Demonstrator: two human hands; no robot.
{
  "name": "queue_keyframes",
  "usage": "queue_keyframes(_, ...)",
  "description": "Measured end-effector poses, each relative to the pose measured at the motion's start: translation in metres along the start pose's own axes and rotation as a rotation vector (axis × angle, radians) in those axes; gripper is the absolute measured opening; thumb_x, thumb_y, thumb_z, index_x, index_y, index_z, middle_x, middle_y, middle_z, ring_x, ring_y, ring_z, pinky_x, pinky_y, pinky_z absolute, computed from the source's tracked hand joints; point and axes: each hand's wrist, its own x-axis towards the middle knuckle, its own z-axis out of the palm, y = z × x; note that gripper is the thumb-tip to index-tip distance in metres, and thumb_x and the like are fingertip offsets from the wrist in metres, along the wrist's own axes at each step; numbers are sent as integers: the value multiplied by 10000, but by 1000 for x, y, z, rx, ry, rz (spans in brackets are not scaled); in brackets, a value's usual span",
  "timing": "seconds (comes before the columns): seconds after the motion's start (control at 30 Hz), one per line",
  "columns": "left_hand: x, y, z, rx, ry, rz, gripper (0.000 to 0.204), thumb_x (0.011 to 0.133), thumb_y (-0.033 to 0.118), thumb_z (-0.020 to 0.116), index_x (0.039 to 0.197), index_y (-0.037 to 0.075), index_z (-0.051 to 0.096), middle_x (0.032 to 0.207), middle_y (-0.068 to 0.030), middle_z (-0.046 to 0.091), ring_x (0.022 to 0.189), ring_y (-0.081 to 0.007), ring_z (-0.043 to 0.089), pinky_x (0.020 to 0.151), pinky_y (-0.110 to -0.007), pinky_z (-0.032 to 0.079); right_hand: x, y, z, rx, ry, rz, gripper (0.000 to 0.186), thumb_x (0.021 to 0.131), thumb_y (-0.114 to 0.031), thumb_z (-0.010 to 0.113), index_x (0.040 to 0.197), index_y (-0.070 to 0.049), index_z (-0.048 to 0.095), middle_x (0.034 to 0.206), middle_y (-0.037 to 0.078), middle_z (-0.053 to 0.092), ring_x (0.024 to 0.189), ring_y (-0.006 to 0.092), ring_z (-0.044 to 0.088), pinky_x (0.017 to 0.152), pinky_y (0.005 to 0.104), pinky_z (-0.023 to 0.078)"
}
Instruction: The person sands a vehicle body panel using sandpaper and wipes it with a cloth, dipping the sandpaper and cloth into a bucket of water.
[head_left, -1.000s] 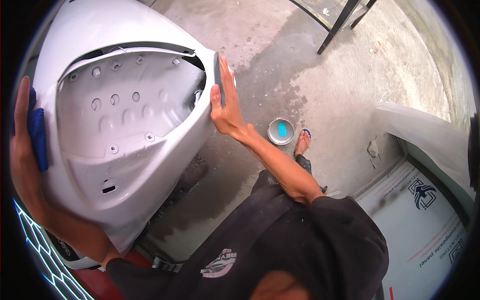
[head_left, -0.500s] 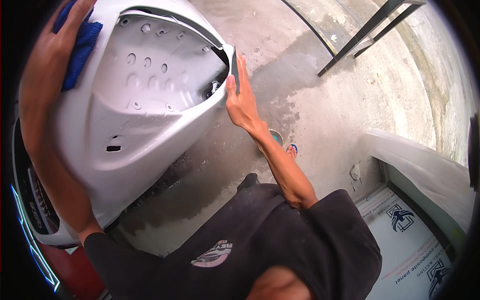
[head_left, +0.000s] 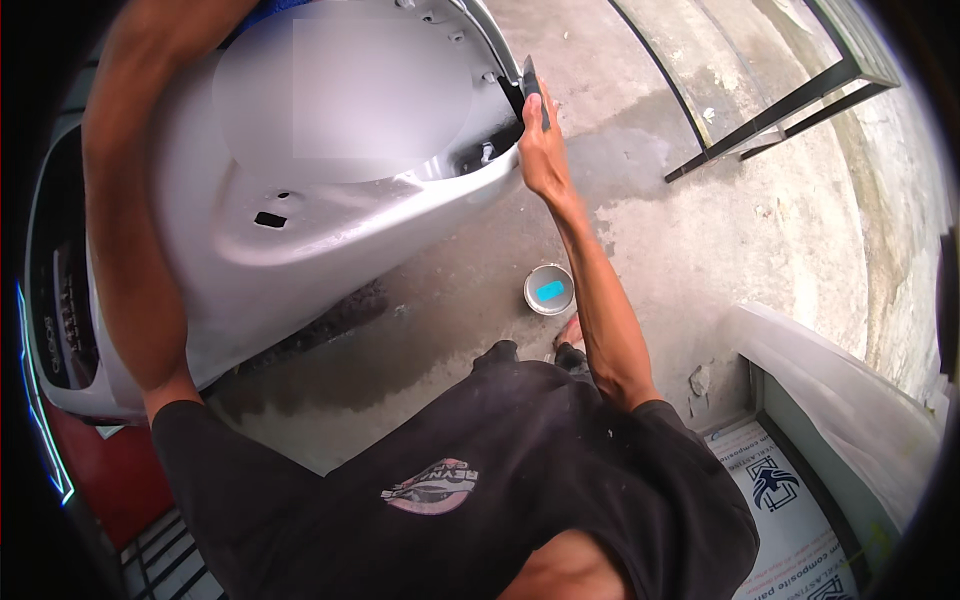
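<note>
A pale car body panel [head_left: 350, 230] with a recessed opening fills the upper left; part of its recess is blurred. My right hand [head_left: 542, 150] grips a thin dark grey pad [head_left: 529, 75] against the panel's right rim. My left hand [head_left: 215, 15] is at the top left edge, beside a blue cloth [head_left: 265, 8]; its fingers are cut off from view.
A bucket [head_left: 535, 300] with a turquoise block inside stands on the concrete floor [head_left: 650, 250] near my foot. A black metal frame [head_left: 760, 130] is upper right, a printed white board [head_left: 790, 510] and translucent sheet [head_left: 840, 380] lower right, a red surface [head_left: 105, 470] lower left.
Both hands have moved upward in the picture, the left one with the blue cloth, the right one also rightward with the pad. The panel appears higher as the view has shifted.
</note>
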Motion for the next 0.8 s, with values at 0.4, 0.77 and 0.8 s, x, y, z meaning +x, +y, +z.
queue_keyframes(0.4, 0, -21, 1, -16, -144, -75, 407, 927, 339, 607, 805, -47, 647, 677, -170, 616, 605, -232, 606, 636, -350, 472, 0, 19, -11, 95, -105, 30, 615, 1052, -336, 321, 1548, 12, 211, 1600, 241, 231, 1480, 413, 223, 1207, 457, 199)
queue_keyframes(0.77, 0, -22, -4, -36, -163, -95, 408, 927, 339, 603, 819, -51, 658, 682, -172, 624, 606, -235, 614, 632, -347, 476, -1, 2, -18, 50, -138, 173, 659, 1043, -368, 364, 1550, 19, 201, 1611, 227, 222, 1499, 397, 187, 1228, 430, 152)
queue_keyframes(0.8, 0, -21, -5, -36, -156, -95, 408, 927, 339, 603, 820, -51, 660, 683, -172, 624, 606, -235, 615, 632, -346, 476, -4, 4, -15, 69, -52, 114, 656, 1042, -360, 363, 1551, 20, 197, 1611, 232, 215, 1500, 398, 180, 1227, 433, 153)
